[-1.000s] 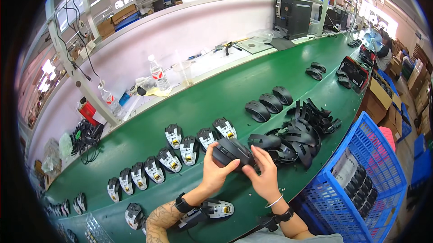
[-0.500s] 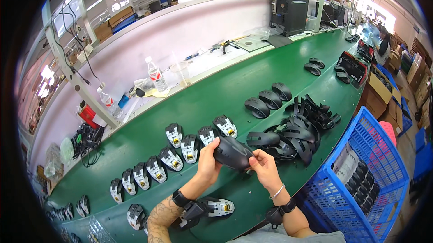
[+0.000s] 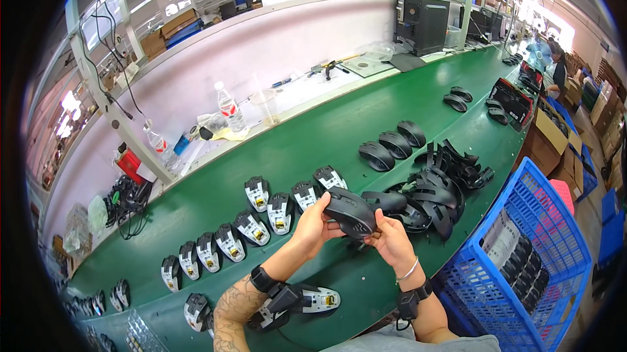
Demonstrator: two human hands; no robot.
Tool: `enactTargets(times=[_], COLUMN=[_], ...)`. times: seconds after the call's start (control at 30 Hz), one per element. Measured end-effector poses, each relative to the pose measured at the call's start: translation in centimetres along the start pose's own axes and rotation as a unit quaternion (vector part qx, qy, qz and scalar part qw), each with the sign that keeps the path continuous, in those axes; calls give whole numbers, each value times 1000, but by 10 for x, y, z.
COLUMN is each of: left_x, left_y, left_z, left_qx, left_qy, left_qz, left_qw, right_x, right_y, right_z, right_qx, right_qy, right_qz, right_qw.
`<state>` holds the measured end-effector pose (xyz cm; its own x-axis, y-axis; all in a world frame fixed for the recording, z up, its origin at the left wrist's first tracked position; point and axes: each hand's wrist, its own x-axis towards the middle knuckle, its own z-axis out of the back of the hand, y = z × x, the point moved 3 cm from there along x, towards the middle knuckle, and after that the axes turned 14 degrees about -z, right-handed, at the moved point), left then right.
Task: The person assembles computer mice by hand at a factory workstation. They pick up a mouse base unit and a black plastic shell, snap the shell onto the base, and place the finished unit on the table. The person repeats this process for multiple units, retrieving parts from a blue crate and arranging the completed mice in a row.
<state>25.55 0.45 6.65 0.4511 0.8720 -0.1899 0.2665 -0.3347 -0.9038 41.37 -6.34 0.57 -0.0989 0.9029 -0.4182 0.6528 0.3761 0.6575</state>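
Observation:
A black computer mouse (image 3: 351, 211) is held up over the green bench, gripped from both sides. My left hand (image 3: 315, 224) closes on its left end, thumb on top. At its lower right end, my right hand (image 3: 390, 240) pinches it between thumb and fingers. Just left of the mouse stand several opened mouse bodies (image 3: 252, 228) with pale insides showing, set out in slanting rows. Right of my hands lies a heap of black curved mouse shells (image 3: 431, 198). Behind that heap sit several covered black mice (image 3: 395, 145). Another opened mouse body (image 3: 320, 300) lies beside my left wrist.
A blue plastic basket (image 3: 522, 267) with stacked dark parts stands at the right edge of the green bench (image 3: 294, 143). Water bottles (image 3: 228, 107) and a computer tower (image 3: 421, 23) line the back ledge. Cardboard boxes (image 3: 555, 133) and a person (image 3: 556, 71) are far right.
Both hands have turned the mouse, so its top and lower end now face me more. The right hand has shifted slightly right and down along it.

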Motion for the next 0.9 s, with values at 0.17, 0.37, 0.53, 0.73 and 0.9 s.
enactTargets(times=[0.17, 0.37, 0.53, 0.73, 0.9], left_x=[1, 78, 216, 231, 157], left_y=[-5, 21, 60, 77, 61], left_z=[-9, 9, 23, 1, -23], left_qx=[-44, 26, 158, 550, 510], left_qy=[9, -133, -81, -116, -74], left_qz=[-3, -118, -85, -183, -534], left_qw=[999, 984, 980, 807, 670], right_x=[1, -9, 25, 33, 2], right_y=[11, 65, 57, 61, 77], right_z=[-5, -21, -1, 5, -12], right_qx=[-47, -594, -770, -761, -673], right_qy=[-51, -315, -190, -123, -175], right_qz=[38, 335, 296, 265, 336], right_qw=[997, 660, 532, 580, 636])
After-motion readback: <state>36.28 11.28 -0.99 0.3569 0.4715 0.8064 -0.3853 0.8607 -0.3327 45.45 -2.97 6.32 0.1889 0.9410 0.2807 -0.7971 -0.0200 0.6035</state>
